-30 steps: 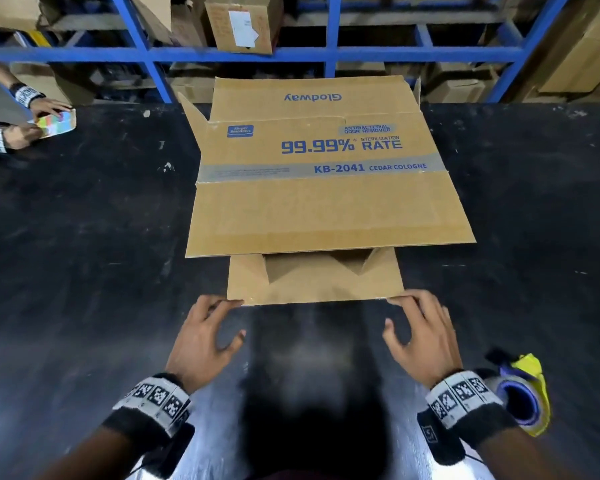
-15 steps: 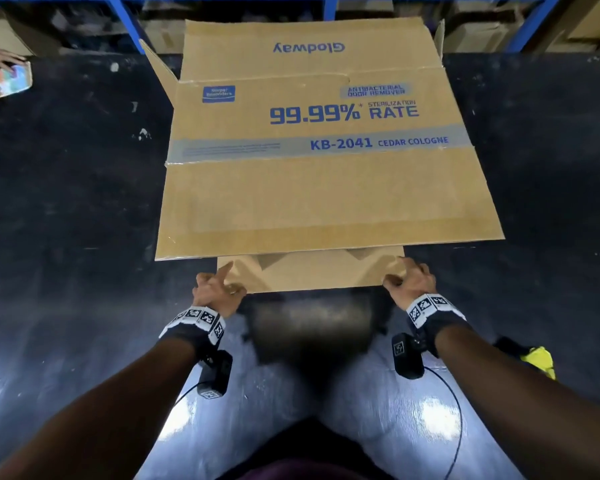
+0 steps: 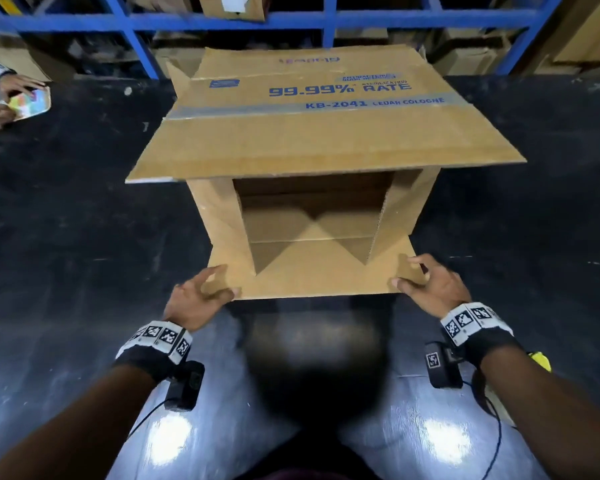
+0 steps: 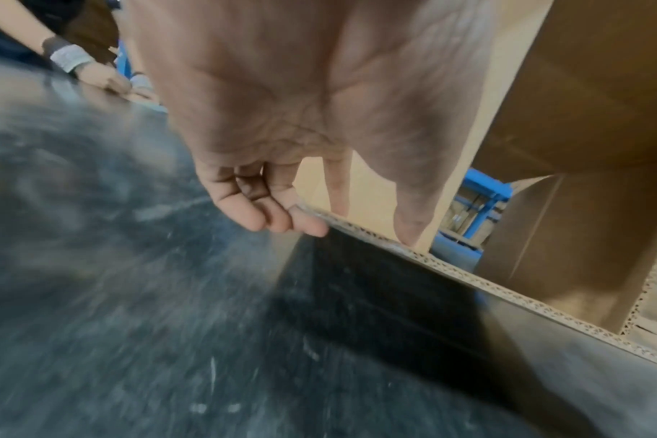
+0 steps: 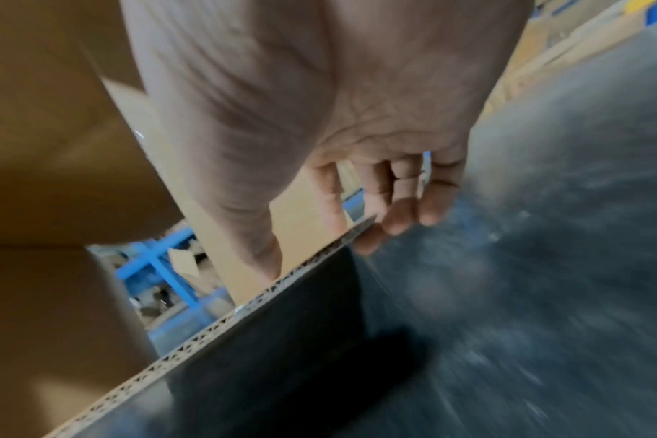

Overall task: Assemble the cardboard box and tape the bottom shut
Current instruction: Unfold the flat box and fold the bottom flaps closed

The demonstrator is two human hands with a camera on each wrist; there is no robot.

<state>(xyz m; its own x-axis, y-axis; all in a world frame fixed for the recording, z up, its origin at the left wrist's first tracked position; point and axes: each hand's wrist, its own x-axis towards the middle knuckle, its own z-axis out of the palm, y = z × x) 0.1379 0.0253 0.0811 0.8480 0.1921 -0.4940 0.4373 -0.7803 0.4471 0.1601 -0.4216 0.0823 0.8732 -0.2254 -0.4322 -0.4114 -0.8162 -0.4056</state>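
so the cardboard box (image 3: 312, 133) is popped open, both hands' fingers (image 3: 219, 289) pinch its near flap (image 3: 312, 278), and no flaps are folded or taped yet.

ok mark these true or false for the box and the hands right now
1. Both hands grip the near bottom flap of the cardboard box. True: left hand, right hand.
2. The box lies fully flat. False: it is opened up, its inside showing.
3. Another person's hands hold a colourful object at the far left. True.
4. The right hand holds a tape dispenser. False: it pinches the flap's corner.
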